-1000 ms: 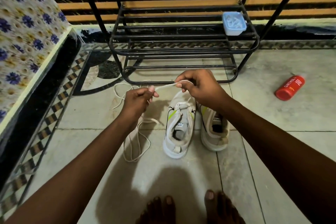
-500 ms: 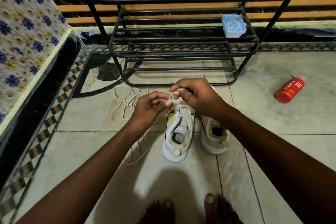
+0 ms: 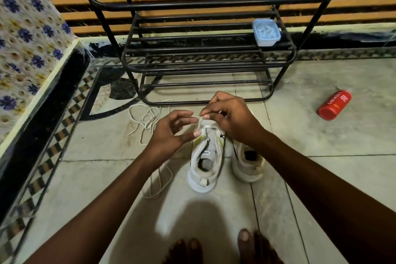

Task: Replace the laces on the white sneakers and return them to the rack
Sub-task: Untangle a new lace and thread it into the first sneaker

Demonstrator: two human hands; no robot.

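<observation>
Lacing looks barely started: your right hand [image 3: 231, 120] pinches a white lace [image 3: 201, 123] at the toe-end eyelets of the left sneaker [image 3: 203, 163]. Your left hand [image 3: 171, 133] holds nothing, its fingers spread and loosely curved, its thumb resting on that shoe's edge. The right sneaker [image 3: 248, 163] stands just beside it, no lace showing. More loose lace [image 3: 145, 118] lies tangled on the floor. Both shoes sit before the rack [image 3: 192, 68], so you have threading and shelving left.
</observation>
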